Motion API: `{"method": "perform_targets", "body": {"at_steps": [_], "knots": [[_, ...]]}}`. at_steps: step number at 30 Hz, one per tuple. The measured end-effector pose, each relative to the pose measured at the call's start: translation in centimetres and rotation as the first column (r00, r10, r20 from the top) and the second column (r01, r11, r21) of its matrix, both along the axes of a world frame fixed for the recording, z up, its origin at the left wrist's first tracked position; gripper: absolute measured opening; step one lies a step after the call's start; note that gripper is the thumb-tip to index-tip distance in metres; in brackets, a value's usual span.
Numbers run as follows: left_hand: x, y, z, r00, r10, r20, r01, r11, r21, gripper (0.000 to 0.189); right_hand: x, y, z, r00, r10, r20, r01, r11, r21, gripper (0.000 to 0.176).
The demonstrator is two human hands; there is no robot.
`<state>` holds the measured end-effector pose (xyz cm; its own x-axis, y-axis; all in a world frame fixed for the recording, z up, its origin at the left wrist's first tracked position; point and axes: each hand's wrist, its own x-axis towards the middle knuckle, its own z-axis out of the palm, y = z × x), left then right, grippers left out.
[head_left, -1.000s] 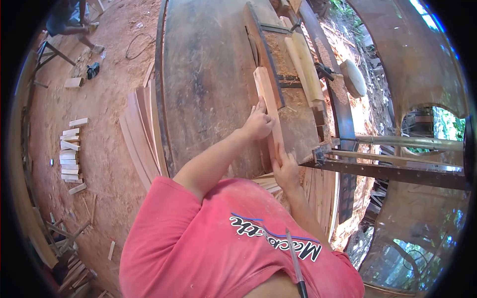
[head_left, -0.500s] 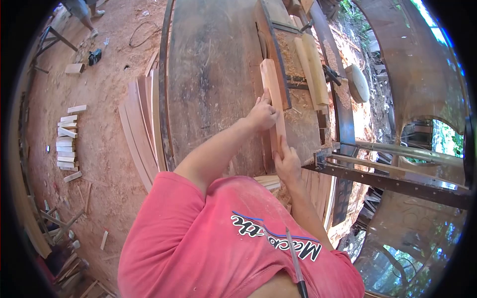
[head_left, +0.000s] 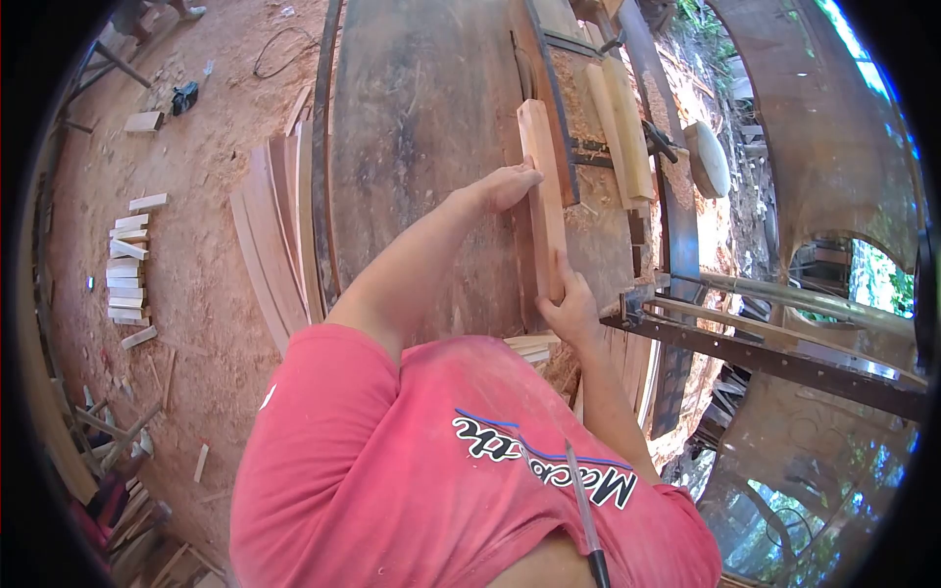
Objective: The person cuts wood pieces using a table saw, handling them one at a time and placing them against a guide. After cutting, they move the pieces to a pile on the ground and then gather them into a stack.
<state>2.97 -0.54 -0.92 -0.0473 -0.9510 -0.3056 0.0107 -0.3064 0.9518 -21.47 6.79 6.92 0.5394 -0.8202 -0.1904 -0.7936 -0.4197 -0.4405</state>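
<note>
A long reddish wooden piece (head_left: 542,186) lies lengthwise along a dark metal-edged fence (head_left: 552,98) on the worktable (head_left: 421,127). My left hand (head_left: 512,187) is at the left side of its far half, fingertips against the wood and partly hidden. Near the close end, my right hand (head_left: 571,306) grips the same piece between thumb and fingers. Two pale wooden pieces (head_left: 619,132) rest beyond the fence on the right, among shavings.
Long boards (head_left: 270,225) stand left of the table. Short blocks (head_left: 127,279) lie in a row on the dusty floor. A dark metal beam (head_left: 765,363) extends at the right. Part of a person's legs (head_left: 142,24) shows at the top left.
The wooden piece has slid slightly forward, away from my body. My left hand has moved up along its side and changed its hold; my right hand still grips the near end.
</note>
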Motion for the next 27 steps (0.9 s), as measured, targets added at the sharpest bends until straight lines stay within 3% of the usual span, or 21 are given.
{"method": "perform_targets", "body": {"at_steps": [4, 6, 7, 11, 13, 14, 16, 27], "knots": [[0.7, 0.7, 1.8, 0.988, 0.063, -0.144, -0.042, 0.988, 0.148, 0.067, -0.8, -0.4, 0.4, 0.999, 0.041, 0.018, -0.042, 0.996, 0.077, 0.093], [0.9, 0.8, 1.6, 0.967, 0.054, -0.249, -0.025, 0.992, 0.122, 0.065, -1.0, -0.4, 0.6, 0.995, 0.085, -0.043, -0.079, 0.989, 0.122, 0.098], [1.2, 0.6, 1.4, 0.937, 0.047, -0.346, -0.015, 0.996, 0.093, 0.062, -0.9, -0.3, 0.7, 0.995, 0.085, -0.044, -0.079, 0.99, 0.12, 0.098], [1.2, -0.3, -0.5, 0.93, 0.011, -0.367, 0.021, 0.996, 0.084, 0.065, 0.0, 0.5, 0.2, 0.983, 0.028, -0.183, -0.018, 0.998, 0.057, 0.089], [-0.3, 0.7, 0.4, 0.993, 0.041, 0.112, -0.036, 0.998, -0.054, 0.064, 0.3, 0.5, 0.0, 0.98, 0.0, -0.201, 0.007, 0.999, 0.034, 0.084], [-0.8, 0.6, -0.2, 0.993, 0.044, 0.114, -0.038, 0.998, -0.054, 0.064, 0.5, 0.6, 0.1, 0.978, -0.022, -0.205, 0.032, 0.999, 0.043, 0.079], [-1.7, 0.5, -1.5, 0.907, 0.051, 0.418, 0.068, 0.961, -0.266, 0.059, 0.9, 0.4, 0.2, 0.977, -0.041, -0.208, 0.053, 0.997, 0.053, 0.075], [-1.7, -0.4, -2.3, 0.911, 0.058, 0.408, 0.076, 0.95, -0.304, 0.05, 1.3, -0.4, -0.3, 0.981, -0.027, -0.19, 0.025, 1.0, -0.017, 0.073]]}}
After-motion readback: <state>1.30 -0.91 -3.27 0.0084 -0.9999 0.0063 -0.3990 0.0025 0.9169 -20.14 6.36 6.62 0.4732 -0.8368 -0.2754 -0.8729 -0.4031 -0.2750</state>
